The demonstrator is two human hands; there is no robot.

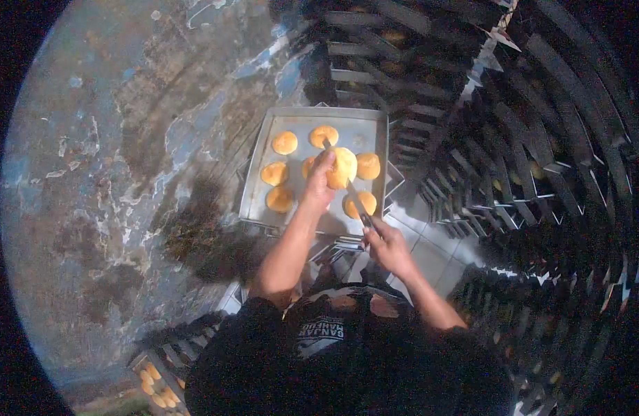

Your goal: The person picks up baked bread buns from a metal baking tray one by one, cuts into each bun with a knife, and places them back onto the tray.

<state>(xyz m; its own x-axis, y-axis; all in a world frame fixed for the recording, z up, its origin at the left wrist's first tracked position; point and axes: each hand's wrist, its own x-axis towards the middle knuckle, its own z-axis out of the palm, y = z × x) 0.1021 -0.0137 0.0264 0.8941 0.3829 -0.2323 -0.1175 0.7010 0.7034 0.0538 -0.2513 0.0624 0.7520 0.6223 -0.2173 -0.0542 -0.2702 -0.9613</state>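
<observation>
Pinching bun (343,168) in your left hand (321,182), knife (365,218) clasped in your right hand (387,248); blade (356,194) slipping through bun too fast could nick your left thumb (326,159).

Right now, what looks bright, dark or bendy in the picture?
Head view: the square grey metal tray is well lit; the dark slatted racks at right, same head view, look shadowy and curved; the head view's corners go black and speckled.

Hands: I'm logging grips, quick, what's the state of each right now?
Left hand: closed, holding a bun.
Right hand: closed, holding a knife.
</observation>
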